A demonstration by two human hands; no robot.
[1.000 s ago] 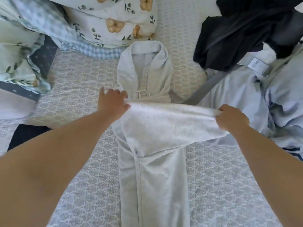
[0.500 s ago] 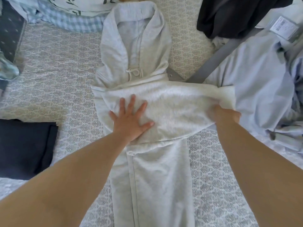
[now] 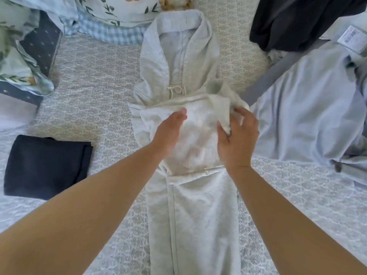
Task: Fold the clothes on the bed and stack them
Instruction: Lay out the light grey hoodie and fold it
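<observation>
Centrally on the bed (image 3: 83, 100), the pale grey hoodie (image 3: 178, 72) lies narrow, the left hand (image 3: 170, 132) pressing flat-fingered on its folded sleeve (image 3: 200, 139) while the right hand (image 3: 238, 139) pinches that sleeve's end.

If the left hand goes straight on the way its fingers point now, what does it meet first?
Probably the right hand, which grips the sleeve of the grey hoodie; the left hand lies flat on it, pointing there.

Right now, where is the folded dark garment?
In the head view, the folded dark garment lies flat on the bedspread at the left, apart from the grey hoodie.
</observation>
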